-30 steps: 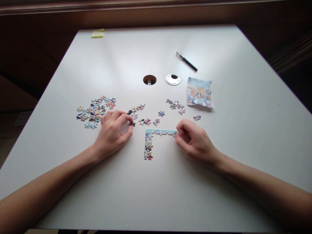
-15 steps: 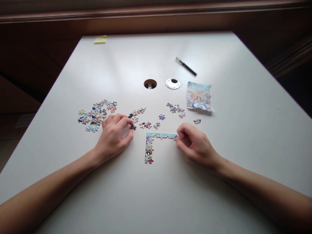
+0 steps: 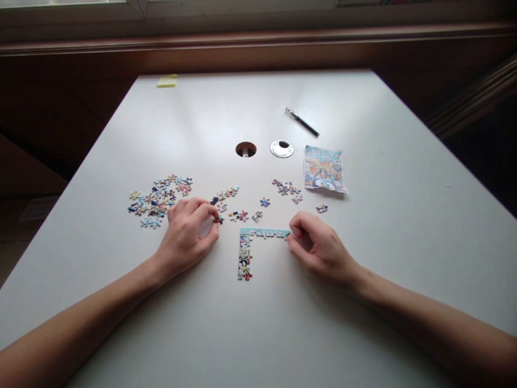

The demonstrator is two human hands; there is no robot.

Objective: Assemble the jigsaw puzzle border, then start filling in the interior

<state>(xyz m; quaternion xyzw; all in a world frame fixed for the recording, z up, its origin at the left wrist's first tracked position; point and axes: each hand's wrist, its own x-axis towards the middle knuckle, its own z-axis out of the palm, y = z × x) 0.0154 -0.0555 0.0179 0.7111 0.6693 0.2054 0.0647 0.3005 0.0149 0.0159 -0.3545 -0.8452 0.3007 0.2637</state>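
Note:
An L-shaped run of joined puzzle pieces (image 3: 245,253) lies on the white table (image 3: 258,323), pale blue along the top and colourful down the left side. My left hand (image 3: 188,234) rests left of it, thumb and forefinger pinched on a small dark puzzle piece (image 3: 218,220). My right hand (image 3: 319,248) is curled, its fingertips pressing the right end of the blue top strip (image 3: 266,233). Loose pieces (image 3: 242,215) lie scattered just beyond both hands.
A larger heap of loose pieces (image 3: 159,194) sits to the left, a small cluster (image 3: 287,188) to the right. A printed picture sheet (image 3: 323,168), a pen (image 3: 302,122), a metal grommet cap (image 3: 281,148), a cable hole (image 3: 245,149) and a yellow notepad (image 3: 167,81) lie farther back.
The view has tilted up, so everything sits lower in the picture. Both hands keep the same places and grips relative to the puzzle.

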